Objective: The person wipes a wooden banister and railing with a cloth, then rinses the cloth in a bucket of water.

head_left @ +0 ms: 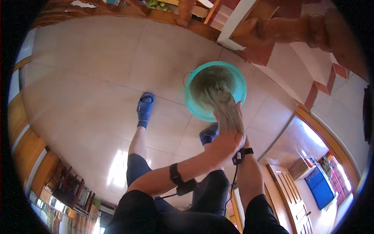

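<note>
A long, wet grey rag [228,113] hangs down into a turquoise bucket [242,87] of murky grey-brown water [202,82]. My left hand [230,141] is closed round the rag's upper end, its forearm crossing from the lower left. Just beyond it, my right hand [239,109] wraps the rag from behind, with fingertips showing at either side of the cloth. Most of that palm is hidden by the rag. The rag's lower end spreads out and touches the water.
The bucket stands on a tiled floor [85,93] beside my feet in blue slippers [145,107]. A staircase with wooden balusters [288,29] rises at the far right. An open panelled door [288,195] is at the lower right. Wooden furniture [66,191] lines the left.
</note>
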`<control>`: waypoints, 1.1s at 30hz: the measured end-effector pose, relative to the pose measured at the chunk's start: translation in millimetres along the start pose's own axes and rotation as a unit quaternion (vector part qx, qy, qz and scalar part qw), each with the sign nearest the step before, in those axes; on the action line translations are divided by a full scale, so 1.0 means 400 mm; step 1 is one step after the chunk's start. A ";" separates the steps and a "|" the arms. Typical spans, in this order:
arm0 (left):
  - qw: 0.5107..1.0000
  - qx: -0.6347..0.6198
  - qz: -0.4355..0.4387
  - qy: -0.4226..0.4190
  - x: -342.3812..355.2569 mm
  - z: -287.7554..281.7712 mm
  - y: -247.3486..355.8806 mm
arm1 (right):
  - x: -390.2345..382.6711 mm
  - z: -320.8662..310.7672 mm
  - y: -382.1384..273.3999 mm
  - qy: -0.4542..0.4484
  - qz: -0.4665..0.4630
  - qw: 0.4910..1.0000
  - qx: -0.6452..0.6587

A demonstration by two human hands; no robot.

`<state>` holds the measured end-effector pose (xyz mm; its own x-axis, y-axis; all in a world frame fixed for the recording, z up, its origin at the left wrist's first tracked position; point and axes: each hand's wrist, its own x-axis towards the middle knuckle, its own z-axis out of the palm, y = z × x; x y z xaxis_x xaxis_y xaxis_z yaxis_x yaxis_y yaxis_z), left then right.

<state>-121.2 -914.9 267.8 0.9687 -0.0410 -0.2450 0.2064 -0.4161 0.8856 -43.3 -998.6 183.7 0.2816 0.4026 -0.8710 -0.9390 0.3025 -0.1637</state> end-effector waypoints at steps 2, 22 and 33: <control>0.995 -0.065 0.059 -0.035 -0.024 -0.042 0.052 | -0.005 -0.004 -0.033 0.029 -0.023 0.999 -0.023; 0.938 -0.032 -0.337 0.073 0.234 0.246 -0.603 | 0.503 -0.441 -0.008 0.174 0.015 0.459 -0.871; 0.611 -0.684 -0.397 0.031 0.195 0.083 -0.398 | 0.059 -0.005 0.089 0.188 -0.263 0.750 -0.577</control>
<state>-82.9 -882.0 94.8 0.4827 -0.2686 -0.8336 0.4962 0.8682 0.0076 -70.5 -979.9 156.4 0.8016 0.1516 -0.5783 -0.3238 -0.7030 -0.6332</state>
